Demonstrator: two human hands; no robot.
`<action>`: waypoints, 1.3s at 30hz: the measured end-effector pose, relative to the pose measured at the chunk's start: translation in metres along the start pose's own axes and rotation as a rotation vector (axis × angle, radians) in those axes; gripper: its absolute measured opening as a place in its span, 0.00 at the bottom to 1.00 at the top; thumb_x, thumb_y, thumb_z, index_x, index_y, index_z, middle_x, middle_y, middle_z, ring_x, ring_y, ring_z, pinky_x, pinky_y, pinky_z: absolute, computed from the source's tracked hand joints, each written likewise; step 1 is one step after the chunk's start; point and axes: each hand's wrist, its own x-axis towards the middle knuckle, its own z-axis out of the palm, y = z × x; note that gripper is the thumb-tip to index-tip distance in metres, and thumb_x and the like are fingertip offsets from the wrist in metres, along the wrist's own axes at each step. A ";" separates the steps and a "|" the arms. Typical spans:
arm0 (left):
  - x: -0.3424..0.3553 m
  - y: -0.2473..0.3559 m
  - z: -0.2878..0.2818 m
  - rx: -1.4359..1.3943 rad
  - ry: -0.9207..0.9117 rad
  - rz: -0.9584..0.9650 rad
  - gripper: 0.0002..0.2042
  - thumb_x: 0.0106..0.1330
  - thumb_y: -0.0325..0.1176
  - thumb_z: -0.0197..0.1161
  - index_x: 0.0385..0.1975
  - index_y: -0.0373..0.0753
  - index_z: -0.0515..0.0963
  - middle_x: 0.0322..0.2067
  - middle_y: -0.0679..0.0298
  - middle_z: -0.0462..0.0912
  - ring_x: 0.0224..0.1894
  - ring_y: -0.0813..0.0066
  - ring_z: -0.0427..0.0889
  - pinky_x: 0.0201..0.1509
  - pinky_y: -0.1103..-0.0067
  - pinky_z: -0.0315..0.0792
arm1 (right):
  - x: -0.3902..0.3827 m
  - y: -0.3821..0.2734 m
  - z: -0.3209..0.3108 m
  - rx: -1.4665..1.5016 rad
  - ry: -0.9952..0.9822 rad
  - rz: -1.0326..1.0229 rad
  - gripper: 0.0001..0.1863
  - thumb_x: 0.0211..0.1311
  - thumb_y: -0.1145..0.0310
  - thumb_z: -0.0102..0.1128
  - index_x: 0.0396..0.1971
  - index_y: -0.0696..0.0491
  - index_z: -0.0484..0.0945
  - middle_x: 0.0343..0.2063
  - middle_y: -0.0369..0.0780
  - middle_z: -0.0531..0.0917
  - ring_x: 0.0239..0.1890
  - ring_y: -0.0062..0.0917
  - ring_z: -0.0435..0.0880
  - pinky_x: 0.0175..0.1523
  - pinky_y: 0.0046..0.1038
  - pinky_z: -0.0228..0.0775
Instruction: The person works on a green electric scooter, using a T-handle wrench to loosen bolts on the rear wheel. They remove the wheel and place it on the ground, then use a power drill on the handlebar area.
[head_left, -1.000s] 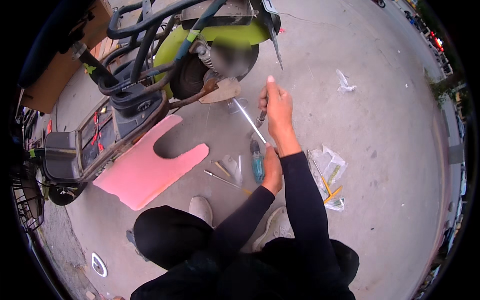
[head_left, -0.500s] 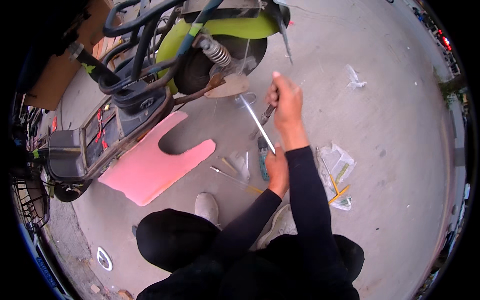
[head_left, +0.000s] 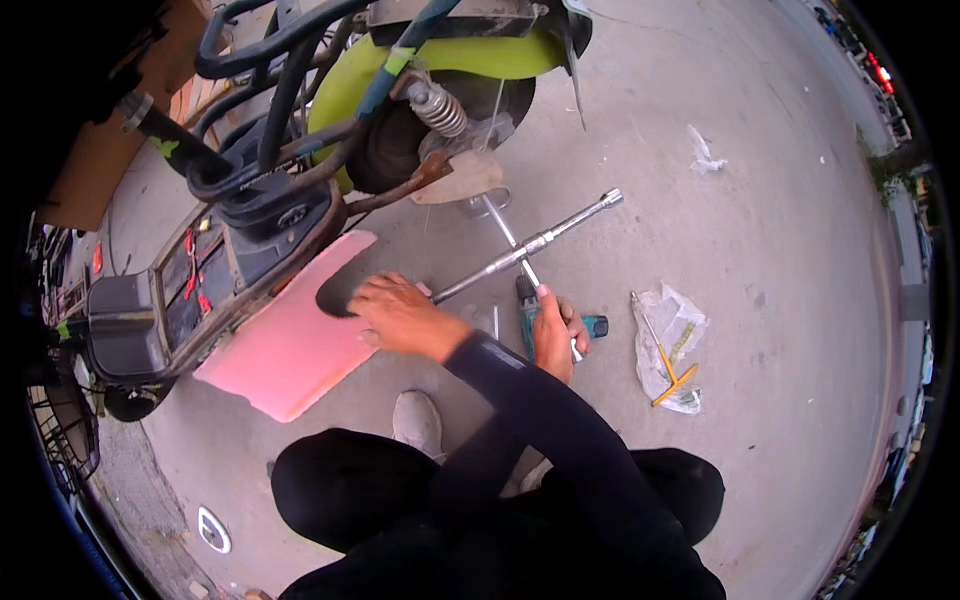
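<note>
My left hand (head_left: 558, 340) is closed round the lower part of a silver rod (head_left: 500, 215), which runs up toward the flat metal plate (head_left: 462, 178) by the scooter's wheel. A chrome cross bar with socket ends (head_left: 570, 221) lies across this rod. My right hand (head_left: 400, 312) reaches leftward over my left forearm, fingers curled beside that bar's lower-left end and above a pink cut-out sheet (head_left: 260, 360); what they hold is hidden. A teal drill (head_left: 598, 326) lies beneath my left hand, partly covered.
The scooter frame (head_left: 290, 160) with green fender (head_left: 500, 55) and deck (head_left: 125, 320) fills the upper left, beside cardboard (head_left: 90, 180). A yellow T-handle tool (head_left: 675, 385) rests on a plastic bag (head_left: 655, 320) at right; white scrap (head_left: 705, 150) and an oval white piece (head_left: 215, 530) lie farther out.
My right hand has swung from the upper right down and left, across my left arm. The chrome cross bar now shows fully. My left hand stays on the rod, slightly lower.
</note>
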 end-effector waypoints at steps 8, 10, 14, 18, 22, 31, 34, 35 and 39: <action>-0.006 0.000 0.022 -0.003 -0.041 -0.063 0.30 0.71 0.68 0.36 0.20 0.46 0.58 0.12 0.71 0.55 0.11 0.75 0.59 0.17 0.75 0.60 | -0.109 0.209 -0.203 1.300 1.113 1.381 0.28 0.66 0.52 0.56 0.52 0.61 0.70 0.43 0.48 0.77 0.42 0.38 0.76 0.51 0.39 0.67; -0.004 0.008 0.019 -0.021 -0.031 -0.077 0.30 0.71 0.68 0.36 0.20 0.46 0.57 0.12 0.71 0.54 0.11 0.76 0.59 0.17 0.75 0.59 | -0.092 0.197 -0.203 1.415 1.096 1.126 0.20 0.67 0.53 0.55 0.42 0.56 0.69 0.34 0.41 0.72 0.33 0.30 0.70 0.42 0.34 0.63; -0.001 0.012 -0.011 -0.095 -0.136 -0.096 0.30 0.70 0.68 0.35 0.21 0.46 0.59 0.12 0.71 0.56 0.11 0.75 0.61 0.16 0.75 0.60 | -0.051 0.147 -0.181 1.607 1.022 0.629 0.17 0.68 0.55 0.53 0.22 0.46 0.67 0.15 0.27 0.62 0.14 0.14 0.57 0.23 0.23 0.55; 0.012 0.009 -0.034 -0.135 -0.230 -0.056 0.32 0.68 0.71 0.33 0.24 0.45 0.64 0.13 0.71 0.60 0.12 0.75 0.62 0.17 0.76 0.61 | 0.009 -0.010 -0.106 0.061 0.275 0.443 0.09 0.63 0.66 0.54 0.25 0.50 0.80 0.22 0.37 0.84 0.19 0.38 0.77 0.26 0.37 0.64; -0.004 -0.004 0.002 -0.144 -0.154 -0.151 0.33 0.67 0.72 0.33 0.26 0.44 0.65 0.14 0.72 0.60 0.13 0.77 0.60 0.19 0.78 0.57 | -0.055 0.045 0.021 -0.422 -0.244 0.219 0.13 0.60 0.58 0.59 0.33 0.53 0.83 0.34 0.44 0.85 0.35 0.39 0.82 0.38 0.36 0.71; 0.025 0.003 0.002 -0.238 -0.056 -0.102 0.36 0.68 0.71 0.28 0.32 0.43 0.72 0.19 0.66 0.67 0.20 0.74 0.69 0.31 0.73 0.71 | -0.061 0.118 -0.165 -0.099 0.957 0.689 0.23 0.61 0.56 0.61 0.47 0.59 0.73 0.43 0.46 0.79 0.50 0.39 0.74 0.56 0.41 0.63; 0.015 0.007 0.018 -0.191 -0.133 -0.253 0.37 0.64 0.76 0.25 0.19 0.46 0.63 0.09 0.73 0.53 0.10 0.77 0.53 0.18 0.76 0.59 | -0.084 0.172 -0.196 1.074 1.045 1.018 0.22 0.68 0.46 0.52 0.36 0.54 0.72 0.29 0.39 0.75 0.35 0.28 0.73 0.47 0.36 0.65; 0.013 0.006 0.014 -0.200 -0.152 -0.252 0.37 0.64 0.76 0.25 0.20 0.46 0.63 0.10 0.73 0.53 0.10 0.77 0.54 0.19 0.76 0.59 | -0.081 0.167 -0.189 1.229 1.106 0.922 0.22 0.69 0.45 0.51 0.34 0.53 0.71 0.26 0.37 0.74 0.31 0.26 0.72 0.43 0.35 0.65; 0.035 -0.052 -0.034 0.202 0.147 0.342 0.29 0.72 0.63 0.39 0.33 0.40 0.72 0.22 0.66 0.70 0.23 0.70 0.73 0.25 0.69 0.71 | -0.023 0.078 -0.165 0.950 0.989 0.670 0.24 0.70 0.48 0.50 0.20 0.51 0.69 0.15 0.33 0.69 0.18 0.18 0.66 0.27 0.28 0.59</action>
